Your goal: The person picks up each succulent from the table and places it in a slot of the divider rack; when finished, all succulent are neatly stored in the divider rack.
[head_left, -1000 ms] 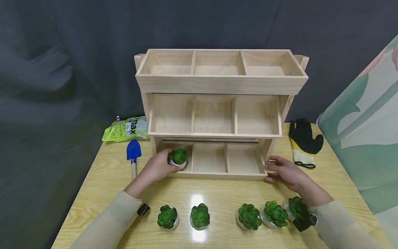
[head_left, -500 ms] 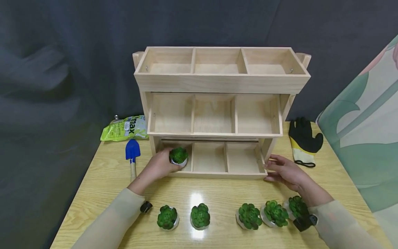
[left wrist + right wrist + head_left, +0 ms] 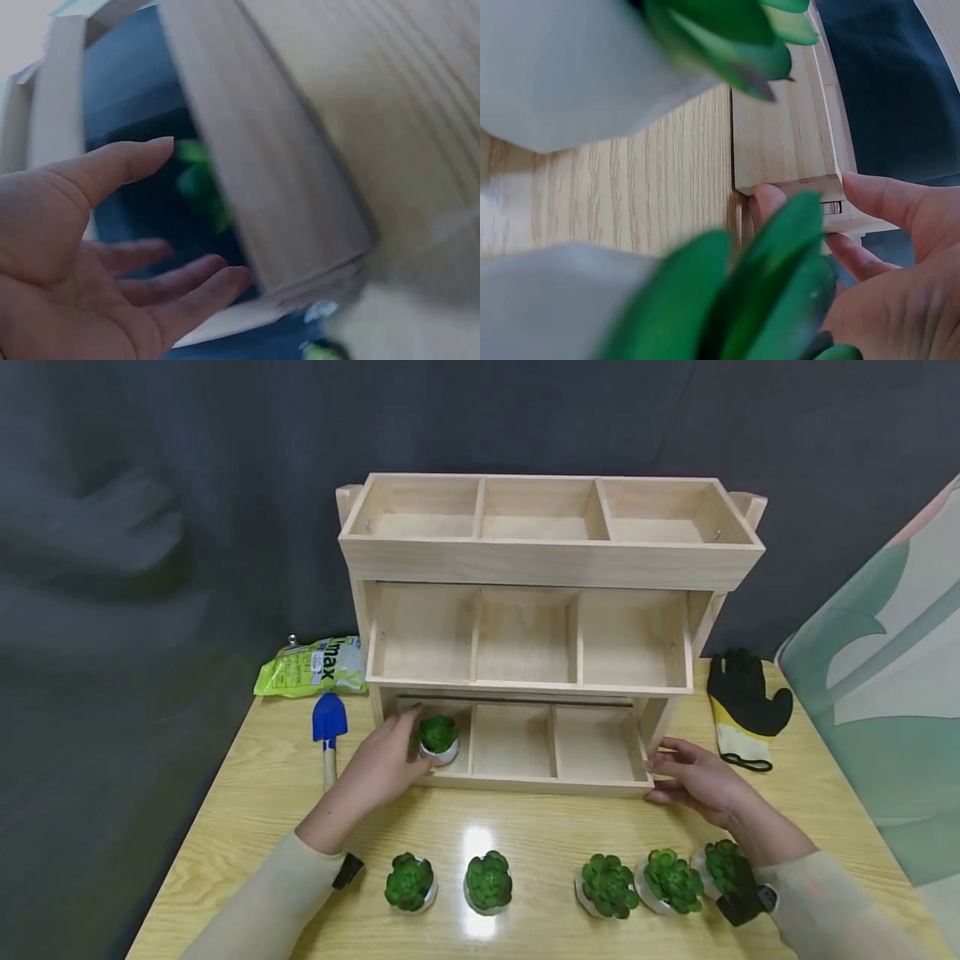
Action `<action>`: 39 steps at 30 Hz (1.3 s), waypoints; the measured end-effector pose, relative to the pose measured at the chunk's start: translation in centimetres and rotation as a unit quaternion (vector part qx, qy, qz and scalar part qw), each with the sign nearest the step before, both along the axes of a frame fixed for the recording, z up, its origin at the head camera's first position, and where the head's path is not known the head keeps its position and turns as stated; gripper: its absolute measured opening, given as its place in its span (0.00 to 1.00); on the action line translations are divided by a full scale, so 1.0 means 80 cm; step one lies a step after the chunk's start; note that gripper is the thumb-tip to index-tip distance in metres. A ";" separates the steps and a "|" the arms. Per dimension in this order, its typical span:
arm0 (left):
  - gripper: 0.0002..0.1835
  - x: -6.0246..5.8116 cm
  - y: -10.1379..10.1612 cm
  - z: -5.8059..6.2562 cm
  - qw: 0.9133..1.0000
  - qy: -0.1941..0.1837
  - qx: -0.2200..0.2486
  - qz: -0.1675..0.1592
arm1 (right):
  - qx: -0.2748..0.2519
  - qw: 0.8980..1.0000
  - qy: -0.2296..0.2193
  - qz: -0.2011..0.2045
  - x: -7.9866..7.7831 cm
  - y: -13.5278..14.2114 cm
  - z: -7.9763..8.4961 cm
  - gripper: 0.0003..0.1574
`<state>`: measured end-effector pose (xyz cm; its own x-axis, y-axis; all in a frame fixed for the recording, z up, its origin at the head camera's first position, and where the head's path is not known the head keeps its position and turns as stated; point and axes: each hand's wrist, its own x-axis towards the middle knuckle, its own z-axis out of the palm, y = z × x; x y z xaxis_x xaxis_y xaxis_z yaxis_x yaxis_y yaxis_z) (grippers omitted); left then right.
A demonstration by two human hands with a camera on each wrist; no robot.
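Observation:
A small potted succulent (image 3: 438,737) in a white pot sits in the bottom left compartment of a wooden three-tier plant stand (image 3: 551,564). My left hand (image 3: 384,758) is beside that pot, thumb and fingers spread apart. In the left wrist view, a gap shows between the fingers of my left hand (image 3: 112,255) and the blurred green leaves (image 3: 201,184) behind the front board. My right hand (image 3: 697,781) grips the right end of the bottom tier. In the right wrist view its thumb (image 3: 885,199) and fingertips are at the board's corner.
Several more potted succulents (image 3: 488,882) stand in a row along the front of the table (image 3: 525,827). A blue toy shovel (image 3: 329,718) and a green bag (image 3: 315,667) lie left of the stand. On the right lies a black and yellow work glove (image 3: 742,710).
My left hand has let go of the succulent pot and its fingers have spread. The pot stays in the compartment. My right hand keeps its place; the head view has shifted slightly.

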<state>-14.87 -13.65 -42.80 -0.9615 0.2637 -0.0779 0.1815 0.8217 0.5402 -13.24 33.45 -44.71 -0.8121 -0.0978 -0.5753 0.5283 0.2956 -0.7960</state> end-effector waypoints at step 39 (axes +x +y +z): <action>0.57 0.139 -0.072 -0.038 0.970 -0.176 0.059 -0.158 | -0.018 1.000 0.006 -0.001 0.002 0.003 -0.004 0.49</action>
